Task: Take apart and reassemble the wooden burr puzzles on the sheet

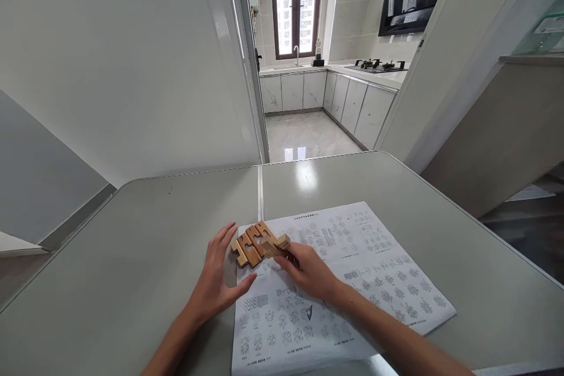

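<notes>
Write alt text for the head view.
Two bare hands work a cluster of notched wooden puzzle pieces on a printed diagram sheet on a grey table: left hand steadies it, right hand pinches one piece. A kitchen doorway lies beyond.

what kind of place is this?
Most likely a home. A grey table stands by an open doorway to a kitchen with a gas hob, a sink tap under a window, and white cabinets.

Both forearms bare, no sleeves; rings prob. none.
</notes>
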Tool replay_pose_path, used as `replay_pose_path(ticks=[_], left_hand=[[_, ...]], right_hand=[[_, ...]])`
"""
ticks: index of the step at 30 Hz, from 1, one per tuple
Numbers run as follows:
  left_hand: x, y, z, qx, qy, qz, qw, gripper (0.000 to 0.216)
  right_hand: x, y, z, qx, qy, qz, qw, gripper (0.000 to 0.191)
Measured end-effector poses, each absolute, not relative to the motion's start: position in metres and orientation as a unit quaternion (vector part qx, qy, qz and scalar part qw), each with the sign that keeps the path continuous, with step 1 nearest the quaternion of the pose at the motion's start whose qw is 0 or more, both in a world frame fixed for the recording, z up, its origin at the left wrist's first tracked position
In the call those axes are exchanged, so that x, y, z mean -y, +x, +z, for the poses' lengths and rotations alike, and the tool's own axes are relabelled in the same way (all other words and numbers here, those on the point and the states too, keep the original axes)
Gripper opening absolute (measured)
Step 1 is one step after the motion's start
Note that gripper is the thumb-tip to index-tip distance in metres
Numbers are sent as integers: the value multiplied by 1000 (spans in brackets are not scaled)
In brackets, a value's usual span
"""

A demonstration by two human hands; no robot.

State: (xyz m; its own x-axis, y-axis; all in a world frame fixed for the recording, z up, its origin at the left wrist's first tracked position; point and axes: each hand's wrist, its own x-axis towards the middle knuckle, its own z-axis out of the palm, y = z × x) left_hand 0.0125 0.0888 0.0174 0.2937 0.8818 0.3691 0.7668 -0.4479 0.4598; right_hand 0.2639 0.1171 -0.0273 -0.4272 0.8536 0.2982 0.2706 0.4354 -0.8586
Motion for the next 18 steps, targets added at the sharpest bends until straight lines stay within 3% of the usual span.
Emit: replay_pose_path(ticks=[18], left_hand=[[-102,53,7,-435,810,356,168,50]], right_hand=[[-112,261,-27,771,-361,352,390,20]])
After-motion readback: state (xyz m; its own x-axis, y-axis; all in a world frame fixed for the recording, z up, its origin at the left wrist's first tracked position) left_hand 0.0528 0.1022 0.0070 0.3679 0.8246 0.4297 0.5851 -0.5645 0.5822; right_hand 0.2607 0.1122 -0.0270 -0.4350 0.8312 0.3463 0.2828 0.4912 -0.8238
